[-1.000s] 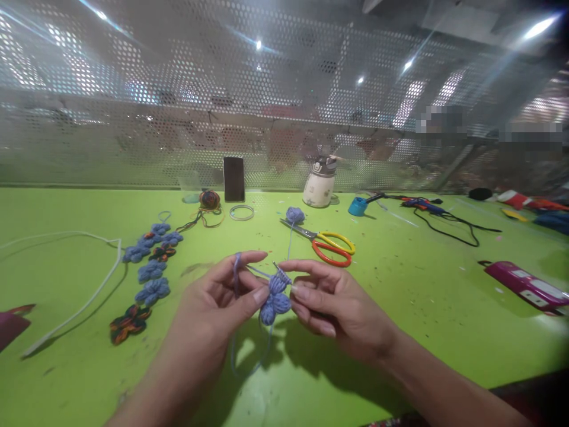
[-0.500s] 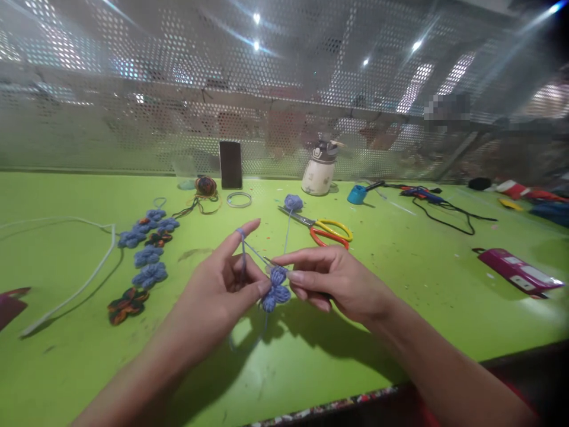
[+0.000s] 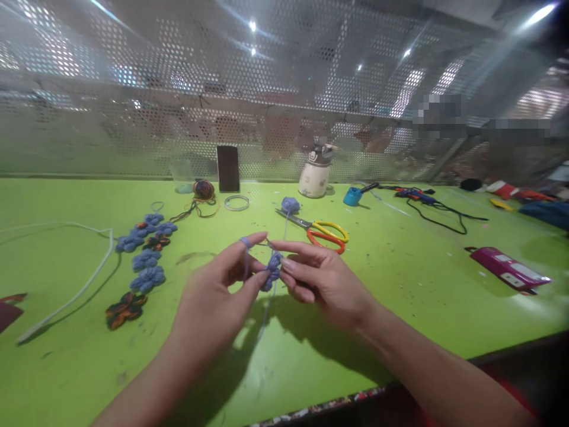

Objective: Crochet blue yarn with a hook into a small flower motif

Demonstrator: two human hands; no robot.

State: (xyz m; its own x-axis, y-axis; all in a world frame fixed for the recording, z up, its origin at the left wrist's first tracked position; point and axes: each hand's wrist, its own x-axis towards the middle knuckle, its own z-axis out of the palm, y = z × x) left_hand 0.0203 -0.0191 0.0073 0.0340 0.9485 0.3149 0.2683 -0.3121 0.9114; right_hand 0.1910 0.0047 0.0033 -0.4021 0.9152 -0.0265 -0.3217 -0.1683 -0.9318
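A small purple-blue crocheted flower (image 3: pixel 272 270) is pinched between the thumb and fingers of my left hand (image 3: pixel 220 281). Purple yarn loops around that hand's raised index finger. My right hand (image 3: pixel 326 277) grips a thin crochet hook (image 3: pixel 269 242), whose tip meets the yarn just above the flower; the rest of the hook is hidden by the fingers. Its fingertips also touch the flower's right side. A loose strand hangs below the flower. Beyond my hands lies a purple yarn ball (image 3: pixel 290 205), its strand running down to the work.
Orange-and-yellow-handled scissors (image 3: pixel 326 232) lie just past my right hand. On the left is a group of crocheted flowers (image 3: pixel 147 277) beside a white cable (image 3: pixel 95 273). A phone (image 3: pixel 228 169), a bottle (image 3: pixel 315 173) and a dark yarn ball (image 3: pixel 203 190) stand behind; a magenta case (image 3: pixel 509 270) is right.
My hands have drawn closer together, the left index finger now near the hook tip. The flower has tilted, showing fewer petals. The whole view has shifted slightly.
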